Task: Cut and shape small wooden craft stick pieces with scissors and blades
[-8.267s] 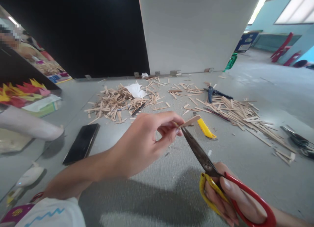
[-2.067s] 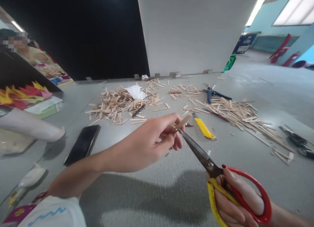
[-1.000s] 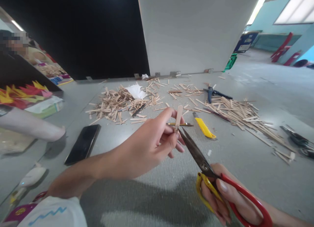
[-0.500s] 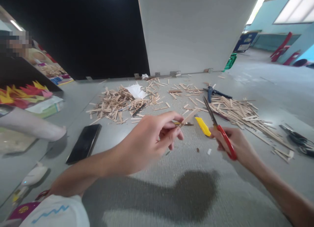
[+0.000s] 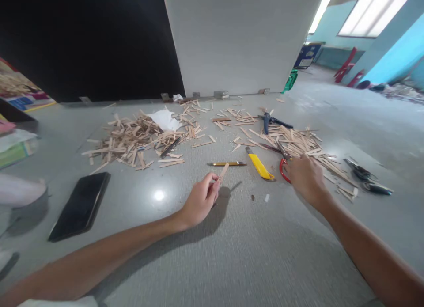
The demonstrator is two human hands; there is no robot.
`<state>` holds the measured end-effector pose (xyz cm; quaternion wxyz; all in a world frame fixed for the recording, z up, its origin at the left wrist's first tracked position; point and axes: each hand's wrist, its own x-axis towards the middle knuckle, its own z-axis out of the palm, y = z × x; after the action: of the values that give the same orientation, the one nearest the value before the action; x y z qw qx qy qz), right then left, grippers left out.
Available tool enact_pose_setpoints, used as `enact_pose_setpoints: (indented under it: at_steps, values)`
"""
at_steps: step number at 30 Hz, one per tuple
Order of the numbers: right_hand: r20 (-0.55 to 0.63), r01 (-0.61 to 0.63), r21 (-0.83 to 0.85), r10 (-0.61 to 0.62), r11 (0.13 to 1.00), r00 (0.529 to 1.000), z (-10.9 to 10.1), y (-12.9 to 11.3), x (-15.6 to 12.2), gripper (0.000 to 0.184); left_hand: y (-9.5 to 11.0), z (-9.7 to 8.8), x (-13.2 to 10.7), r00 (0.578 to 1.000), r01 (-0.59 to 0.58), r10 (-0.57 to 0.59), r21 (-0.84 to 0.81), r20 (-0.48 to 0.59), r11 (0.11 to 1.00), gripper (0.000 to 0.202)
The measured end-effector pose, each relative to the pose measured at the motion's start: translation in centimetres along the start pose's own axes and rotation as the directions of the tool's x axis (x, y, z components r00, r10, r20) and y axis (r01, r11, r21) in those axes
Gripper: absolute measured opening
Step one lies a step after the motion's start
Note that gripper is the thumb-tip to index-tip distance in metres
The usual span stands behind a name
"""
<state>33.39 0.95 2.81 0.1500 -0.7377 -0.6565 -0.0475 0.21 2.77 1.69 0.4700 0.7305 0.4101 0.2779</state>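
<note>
My left hand (image 5: 200, 198) pinches a flat wooden stick (image 5: 224, 171) between thumb and fingertips, low over the grey table. My right hand (image 5: 305, 176) is closed at the red-handled scissors (image 5: 284, 169), low beside the right-hand stick pile. One red loop shows left of my knuckles; the rest of the grip is hidden. Between my hands lie a yellow utility knife (image 5: 260, 167) and a thin, gold-coloured craft knife (image 5: 228, 164).
A heap of short stick pieces (image 5: 129, 139) with white tissue (image 5: 164, 120) lies left, longer sticks (image 5: 298, 141) right. Blue-handled pliers (image 5: 267, 121), black cutters (image 5: 366, 176) and a phone (image 5: 80, 205) lie around. A panel (image 5: 241, 42) stands behind; another person's arm (image 5: 20, 191) rests left.
My right hand has lowered the scissors toward the table beside the stick pile. My left hand, still pinching the stick, has dropped lower and nearer to me. The view has turned slightly right.
</note>
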Motion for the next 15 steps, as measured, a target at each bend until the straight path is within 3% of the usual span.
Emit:
enact_pose_setpoints:
  at_steps: [2, 4, 6, 9, 12, 15]
  values:
    - [-0.016, 0.06, -0.02, -0.061, 0.998, 0.998, 0.5, -2.0, 0.0, 0.028, -0.7, 0.3, -0.2, 1.0, 0.019, -0.02, -0.017, -0.008, 1.0, 0.026]
    - [0.023, 0.213, 0.009, -0.213, 0.977, 0.977, 1.2, -4.5, 0.3, 0.029, -0.8, 0.3, -0.3, 0.999, 0.033, -0.033, -0.034, -0.012, 0.999, 0.027]
    - [0.06, 0.372, 0.06, -0.375, 0.926, 0.925, 1.9, -7.0, 0.8, 0.036, -0.5, 0.2, -0.1, 0.999, 0.043, -0.043, -0.047, -0.007, 0.998, 0.027]
    - [0.08, 0.503, 0.12, -0.513, 0.856, 0.854, 3.1, -9.4, 1.2, 0.037, -0.1, -0.5, 0.2, 0.998, 0.055, -0.054, -0.045, 0.024, 0.997, 0.027]
    - [0.062, 0.526, 0.161, -0.54, 0.835, 0.839, 3.9, -9.9, 1.0, 0.033, -0.2, -1.3, 0.6, 0.998, 0.065, -0.065, -0.02, -0.02, 0.998, 0.024]
    - [-0.012, 0.469, 0.203, -0.477, 0.86, 0.879, 4.3, -9.3, 0.1, 0.039, -0.6, -1.6, 1.0, 0.992, 0.086, -0.087, -0.018, -0.086, 0.996, 0.023]
